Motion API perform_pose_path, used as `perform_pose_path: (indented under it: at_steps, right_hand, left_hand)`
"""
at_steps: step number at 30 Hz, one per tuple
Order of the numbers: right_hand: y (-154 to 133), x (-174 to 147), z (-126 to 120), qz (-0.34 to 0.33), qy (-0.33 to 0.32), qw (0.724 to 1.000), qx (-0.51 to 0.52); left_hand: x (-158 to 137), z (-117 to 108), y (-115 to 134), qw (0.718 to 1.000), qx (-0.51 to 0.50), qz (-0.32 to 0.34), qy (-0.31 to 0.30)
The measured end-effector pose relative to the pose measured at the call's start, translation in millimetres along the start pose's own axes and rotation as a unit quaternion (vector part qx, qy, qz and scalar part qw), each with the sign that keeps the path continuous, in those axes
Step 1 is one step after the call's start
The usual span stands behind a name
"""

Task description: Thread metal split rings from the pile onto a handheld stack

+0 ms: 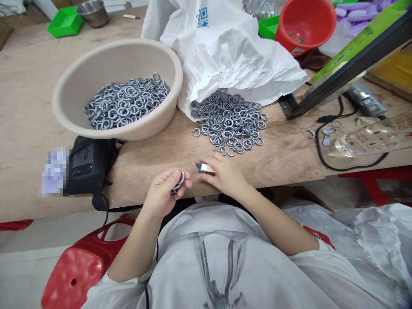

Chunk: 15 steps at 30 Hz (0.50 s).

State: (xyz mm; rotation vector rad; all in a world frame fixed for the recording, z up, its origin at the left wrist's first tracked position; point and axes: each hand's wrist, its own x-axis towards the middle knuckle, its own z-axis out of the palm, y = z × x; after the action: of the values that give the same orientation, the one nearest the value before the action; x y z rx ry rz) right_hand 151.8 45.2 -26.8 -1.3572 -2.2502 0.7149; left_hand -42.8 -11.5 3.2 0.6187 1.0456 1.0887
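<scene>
My left hand [162, 193] is closed around a few grey rings [182, 177], one of them standing up at the fingertips. Just to its right, my right hand [223, 174] grips a small tool [207, 168] with a whitish body and a dark, pointed tip; its exact kind is unclear. A thin ring-like edge shows under that tip. Beyond my hands, a pile of grey rings [236, 124] spills from the mouth of a white woven sack [225, 51]. To the left, a large beige basin [117, 53] holds many more such rings.
A black pouch-like device [90, 165] with a cord lies at the left. On the right are a black metal bar [347, 73], a cable [318, 146] and a clear plastic bottle [370, 139]. A red bucket [307, 25] stands behind; a red stool [77, 270] is below the table.
</scene>
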Motion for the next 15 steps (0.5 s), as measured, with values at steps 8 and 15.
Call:
perform_pose_path:
  at_steps: [8,15]
  right_hand:
    - [-4,4,0,0.058,0.008,0.979,0.197]
    - [-12,-3,-13,0.03,0.02,0.892,0.451]
  left_hand:
    - [10,-3,-4,0.999,-0.014,-0.013,0.041]
    - [13,30,-19,0.976,-0.053,-0.169,-0.124]
